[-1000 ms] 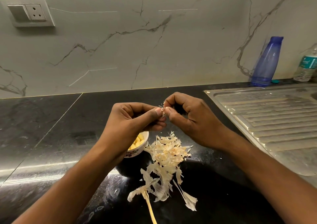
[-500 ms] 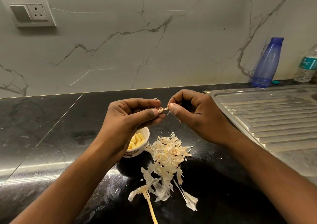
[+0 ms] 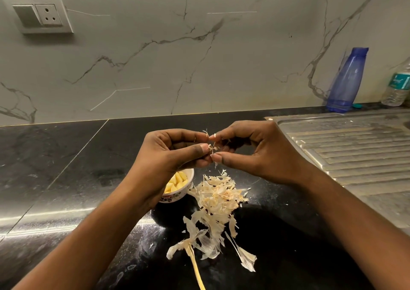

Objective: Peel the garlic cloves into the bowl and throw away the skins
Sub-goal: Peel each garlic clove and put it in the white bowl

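Note:
My left hand (image 3: 170, 154) and my right hand (image 3: 250, 152) meet fingertip to fingertip above the black counter. Between them they pinch a small garlic clove (image 3: 213, 148) with wisps of dry skin sticking out; most of the clove is hidden by the fingers. Below my left hand stands a small white bowl (image 3: 177, 195) with a flowered rim, holding several peeled yellow cloves (image 3: 176, 182). Right of the bowl lies a loose pile of garlic skins (image 3: 216, 203), with a dry stalk (image 3: 196, 267) trailing toward me.
A steel sink drainboard (image 3: 346, 147) fills the right side. A blue bottle (image 3: 347, 81) and a clear water bottle (image 3: 397, 85) stand against the marble wall at the back right. A wall socket (image 3: 42, 14) sits at upper left.
My hands stay together over the bowl and the skins. My right thumb and fingers have spread a little, and more shreds of skin stick out from the clove.

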